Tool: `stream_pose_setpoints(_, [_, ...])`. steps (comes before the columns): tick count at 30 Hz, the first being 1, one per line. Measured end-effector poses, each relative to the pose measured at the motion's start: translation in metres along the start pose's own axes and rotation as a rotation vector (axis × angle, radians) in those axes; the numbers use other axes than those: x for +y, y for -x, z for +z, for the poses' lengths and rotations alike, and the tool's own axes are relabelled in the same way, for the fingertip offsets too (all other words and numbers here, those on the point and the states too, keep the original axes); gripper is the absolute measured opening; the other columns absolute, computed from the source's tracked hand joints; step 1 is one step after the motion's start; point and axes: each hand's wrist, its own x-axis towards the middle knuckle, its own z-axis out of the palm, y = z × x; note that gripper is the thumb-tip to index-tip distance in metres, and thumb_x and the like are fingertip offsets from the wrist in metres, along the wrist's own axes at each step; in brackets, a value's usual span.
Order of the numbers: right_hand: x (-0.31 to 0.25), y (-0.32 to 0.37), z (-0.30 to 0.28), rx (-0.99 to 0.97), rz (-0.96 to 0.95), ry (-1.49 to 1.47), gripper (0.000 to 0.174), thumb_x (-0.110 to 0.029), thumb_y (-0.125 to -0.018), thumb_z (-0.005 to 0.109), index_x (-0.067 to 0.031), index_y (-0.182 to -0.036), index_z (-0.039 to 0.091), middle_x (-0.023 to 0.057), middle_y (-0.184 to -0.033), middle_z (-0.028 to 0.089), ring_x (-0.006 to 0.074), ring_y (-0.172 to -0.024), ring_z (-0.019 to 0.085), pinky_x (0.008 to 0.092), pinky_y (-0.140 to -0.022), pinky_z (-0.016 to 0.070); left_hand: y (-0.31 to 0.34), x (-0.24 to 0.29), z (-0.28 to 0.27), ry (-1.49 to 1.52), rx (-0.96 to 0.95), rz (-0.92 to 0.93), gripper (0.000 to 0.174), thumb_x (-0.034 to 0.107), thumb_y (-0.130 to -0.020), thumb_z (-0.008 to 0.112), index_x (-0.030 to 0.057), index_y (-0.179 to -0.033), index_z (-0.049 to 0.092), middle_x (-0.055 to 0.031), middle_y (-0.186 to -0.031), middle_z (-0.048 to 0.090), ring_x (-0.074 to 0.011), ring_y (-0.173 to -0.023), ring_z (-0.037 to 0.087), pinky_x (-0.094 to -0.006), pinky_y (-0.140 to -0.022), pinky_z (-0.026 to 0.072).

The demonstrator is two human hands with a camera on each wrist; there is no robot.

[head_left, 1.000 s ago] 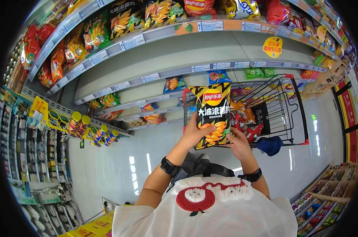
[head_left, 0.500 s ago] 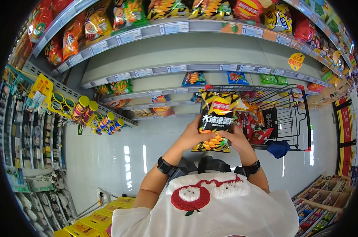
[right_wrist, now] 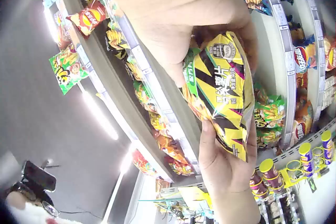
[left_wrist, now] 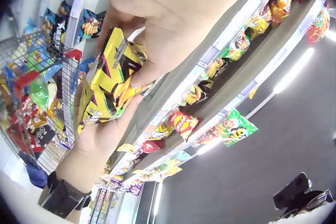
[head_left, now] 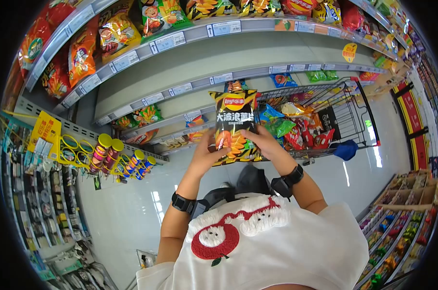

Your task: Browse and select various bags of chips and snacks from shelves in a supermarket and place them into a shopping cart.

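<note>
Snack shelving (head_left: 190,63) rises over a glossy floor (head_left: 110,220), a wire cart (head_left: 367,116) of bagged snacks beside it. Near the cart is a black-and-yellow chip bag (head_left: 236,125), left hand (head_left: 203,154) and right hand (head_left: 267,145) fingers curled round its sides, thumbs on its front

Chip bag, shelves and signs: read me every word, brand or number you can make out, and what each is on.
"Lay's乐事": front of the held chip bag
"大波浪薯片": same front, under the logo
"薯片": yellow side of that bag, end of a longer line
"Lay's": red bag on the upper shelf
Too small or blurred to read surely: shelf price tags, round yellow sign, yellow card by the canisters, the bag's fine print.
</note>
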Motion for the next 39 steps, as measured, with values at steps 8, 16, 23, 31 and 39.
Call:
stream_pose_setpoints(8, [-0.016, -0.035, 0.019, -0.141, -0.141, 0.139, 0.066, -0.005, -0.078, 0.066, -0.0007, -0.133, 0.03, 0.0084, -0.125, 0.046, 0.0154, -0.116, 0.043, 0.0306, -0.098, 0.0349, -0.025, 0.002, -0.031, 0.108, 0.016, 0.085, 0.065, -0.002, -0.073, 0.068, 0.0018, -0.128, 0.033, -0.0139, -0.111, 0.056, -0.0188, -0.098, 0.057, -0.0296, -0.082, 0.0472])
stream_pose_setpoints(16, [-0.028, -0.12, 0.008, -0.064, -0.163, 0.269, 0.06, -0.007, -0.078, 0.066, 0.0, -0.13, 0.036, 0.0075, -0.12, 0.05, 0.015, -0.113, 0.045, 0.0295, -0.097, 0.0353, -0.101, -0.003, -0.072, -0.034, 0.011, 0.124, 0.07, 0.002, -0.073, 0.07, -0.0023, -0.13, 0.029, -0.014, -0.105, 0.057, -0.0186, -0.09, 0.059, -0.0293, -0.075, 0.0495])
stream_pose_setpoints(23, [-0.082, -0.237, -0.03, 0.115, -0.24, 0.524, 0.047, -0.027, -0.077, 0.07, 0.0006, -0.111, 0.052, 0.0061, -0.094, 0.058, 0.0136, -0.085, 0.053, 0.0271, -0.075, 0.0436, -0.23, 0.032, -0.094, -0.291, 0.127, 0.267, 0.07, 0.008, -0.075, 0.069, 0.0031, -0.132, 0.029, -0.0166, -0.107, 0.054, -0.021, -0.084, 0.061, -0.0287, -0.069, 0.0512])
stream_pose_setpoints(31, [-0.1, -0.364, -0.089, 0.201, -0.639, 0.98, 0.051, -0.039, -0.076, 0.066, -0.0025, -0.11, 0.057, 0.0156, -0.103, 0.061, 0.0258, -0.092, 0.059, 0.0335, -0.08, 0.0462, -0.369, 0.03, -0.115, -0.796, 0.052, 0.685, 0.031, 0.018, -0.076, 0.068, 0.0021, -0.102, 0.06, -0.009, -0.094, 0.063, -0.0168, -0.082, 0.059, -0.0316, -0.074, 0.0474])
stream_pose_setpoints(39, [-0.089, -0.379, -0.111, 0.189, -0.683, 1.217, 0.053, -0.042, -0.076, 0.064, -0.0042, -0.113, 0.056, 0.0167, -0.107, 0.06, 0.0291, -0.097, 0.058, 0.0354, -0.083, 0.0457, -0.392, 0.007, -0.112, -0.894, 0.007, 0.546, 0.033, 0.02, -0.077, 0.068, 0.0022, -0.103, 0.06, -0.0098, -0.092, 0.064, -0.0208, -0.085, 0.059, -0.0329, -0.078, 0.046])
